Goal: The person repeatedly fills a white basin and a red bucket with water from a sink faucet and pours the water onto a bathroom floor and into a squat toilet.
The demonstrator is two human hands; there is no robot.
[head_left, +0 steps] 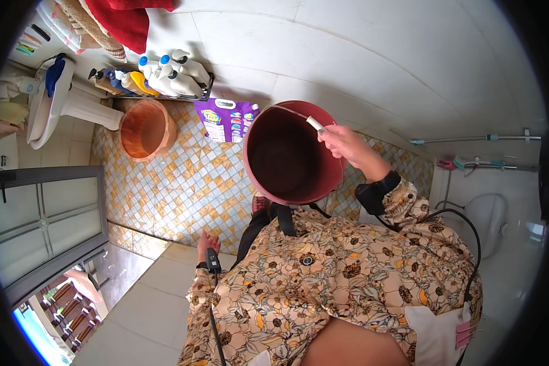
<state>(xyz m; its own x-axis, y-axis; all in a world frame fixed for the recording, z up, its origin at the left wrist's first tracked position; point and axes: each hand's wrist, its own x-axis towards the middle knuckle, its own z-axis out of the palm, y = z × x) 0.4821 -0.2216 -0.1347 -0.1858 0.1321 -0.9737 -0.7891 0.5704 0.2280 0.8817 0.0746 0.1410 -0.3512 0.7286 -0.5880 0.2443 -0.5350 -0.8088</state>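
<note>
My right hand (345, 142) grips the white tube on the wire handle (315, 123) of a dark red plastic bucket (297, 194). The bucket's mouth faces up towards me. Its inside is dark, and no contents can be made out. My left hand (208, 241) hangs low at my side above the tiled floor, fingers loosely apart, with nothing in it. Beyond the bucket's left rim, a purple detergent bag (228, 121) with a cut-out handle stands by the wall.
A wooden tub (147, 130) stands beside the pedestal washbasin (50, 105). Several pump bottles and jugs fill a dark rack (208, 89) along the wall. At left is a framed glass door (45, 228); at right, a white toilet (487, 224). Towels (123, 23) hang above the rack.
</note>
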